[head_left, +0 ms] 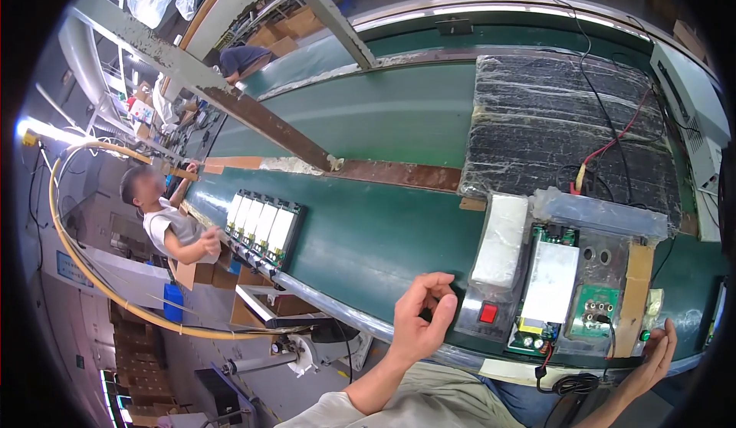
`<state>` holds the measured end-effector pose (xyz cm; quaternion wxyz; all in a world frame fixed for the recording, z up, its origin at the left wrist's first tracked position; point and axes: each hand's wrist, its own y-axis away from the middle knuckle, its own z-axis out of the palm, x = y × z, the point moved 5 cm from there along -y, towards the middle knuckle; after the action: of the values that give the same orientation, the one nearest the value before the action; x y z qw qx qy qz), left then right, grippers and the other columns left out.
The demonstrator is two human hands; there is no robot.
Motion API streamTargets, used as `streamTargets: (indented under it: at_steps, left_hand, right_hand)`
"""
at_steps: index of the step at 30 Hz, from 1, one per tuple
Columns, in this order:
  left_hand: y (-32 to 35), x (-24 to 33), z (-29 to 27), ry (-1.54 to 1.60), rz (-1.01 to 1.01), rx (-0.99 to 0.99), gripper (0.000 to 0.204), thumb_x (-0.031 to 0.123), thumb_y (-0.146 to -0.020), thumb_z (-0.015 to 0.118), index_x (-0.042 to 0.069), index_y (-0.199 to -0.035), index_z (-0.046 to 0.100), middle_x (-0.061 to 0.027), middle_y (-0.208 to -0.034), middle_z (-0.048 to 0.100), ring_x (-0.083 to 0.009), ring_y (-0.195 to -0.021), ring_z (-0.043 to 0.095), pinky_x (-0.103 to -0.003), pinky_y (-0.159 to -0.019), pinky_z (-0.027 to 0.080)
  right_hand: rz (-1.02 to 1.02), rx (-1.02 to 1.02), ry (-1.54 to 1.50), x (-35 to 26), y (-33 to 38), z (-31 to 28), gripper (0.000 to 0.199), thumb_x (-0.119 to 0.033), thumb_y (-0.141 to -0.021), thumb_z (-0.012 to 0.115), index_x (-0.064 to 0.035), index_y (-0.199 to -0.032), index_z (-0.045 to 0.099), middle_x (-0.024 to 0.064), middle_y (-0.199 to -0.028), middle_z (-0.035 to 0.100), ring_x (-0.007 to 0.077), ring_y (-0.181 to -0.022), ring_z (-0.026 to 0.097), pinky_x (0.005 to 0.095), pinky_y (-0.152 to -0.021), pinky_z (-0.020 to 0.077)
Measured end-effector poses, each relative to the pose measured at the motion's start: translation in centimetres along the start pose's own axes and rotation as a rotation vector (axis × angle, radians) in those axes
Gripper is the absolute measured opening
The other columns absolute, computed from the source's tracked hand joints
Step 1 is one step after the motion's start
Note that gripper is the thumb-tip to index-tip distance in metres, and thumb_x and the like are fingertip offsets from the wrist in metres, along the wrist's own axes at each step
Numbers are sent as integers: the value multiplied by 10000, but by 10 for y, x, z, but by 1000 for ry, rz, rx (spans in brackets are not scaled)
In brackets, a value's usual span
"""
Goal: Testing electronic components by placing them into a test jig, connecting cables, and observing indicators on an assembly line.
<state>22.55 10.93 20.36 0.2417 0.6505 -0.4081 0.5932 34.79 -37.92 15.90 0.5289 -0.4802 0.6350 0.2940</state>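
Observation:
My left hand point(425, 317) hovers just left of the test fixture, fingers loosely curled, thumb apart from them, holding nothing. Beside it, a red rocker switch point(487, 313) sits on the fixture's clear base, below a white block point(501, 241). A green circuit board with a white metal cover point(550, 278) lies in the middle of the fixture. To its right is a small green board point(596, 311) with round sockets and a plugged cable. My right hand point(653, 363) is at the fixture's right edge, fingers stretched, fingertips close to a green button point(645, 335); contact is unclear.
Several covered boards point(264, 227) stand in a row on the green bench point(368, 248). A plastic-wrapped dark slab point(567, 121) with red and black leads lies behind the fixture. A grey instrument point(690, 94) stands far right. Another person point(172, 225) works at left.

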Motion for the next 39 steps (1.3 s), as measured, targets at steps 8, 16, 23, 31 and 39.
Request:
streamTargets:
  at_steps: [8, 16, 23, 31, 39]
  left_hand:
    - [-1, -9, 2, 5, -45, 28, 259, 44, -1066, 700, -10, -1317, 662, -5, -953, 693, -34, -777, 581, -201, -646, 456]
    - [-7, 6, 4, -27, -16, -21, 263, 129, -1103, 669, -11, -1322, 628, -61, -881, 670, -113, -751, 627, -299, -679, 512]
    - [2, 15, -2, -83, 104, -22, 340, 124, -1059, 704, -4, -1364, 629, -122, -1084, 710, -199, -872, 706, -341, -760, 567]
    - [25, 41, 0, -251, 506, -8, 470, 120, -971, 741, 26, -1420, 638, -224, -1430, 629, -417, -1212, 693, -485, -961, 599]
    - [30, 41, 3, -314, 593, -81, 549, 111, -949, 759, 62, -1484, 644, -245, -1533, 579, -444, -1285, 663, -496, -1037, 587]
  right_hand:
    - [-73, 1, 84, 7, -14, 5, 383, -250, -1202, 519, -36, -1465, 695, -43, -1025, 659, 28, -834, 495, 211, -700, 353]
    - [-154, -6, 66, 58, -41, -2, 365, -267, -1200, 546, -66, -1454, 713, -54, -1013, 683, -13, -832, 511, 200, -671, 349]
    - [-307, 48, 164, -49, 2, 22, 286, -204, -1134, 655, 17, -1273, 770, 113, -1013, 777, 185, -839, 703, 332, -723, 558]
    - [-522, 127, 399, 1, 3, 25, 320, -233, -1155, 607, 4, -1326, 739, 112, -1096, 768, 207, -908, 683, 347, -798, 548]
    - [-365, 6, 414, 1, 9, 30, 358, -238, -1198, 534, 7, -1405, 691, 86, -1121, 735, 172, -975, 660, 335, -865, 536]
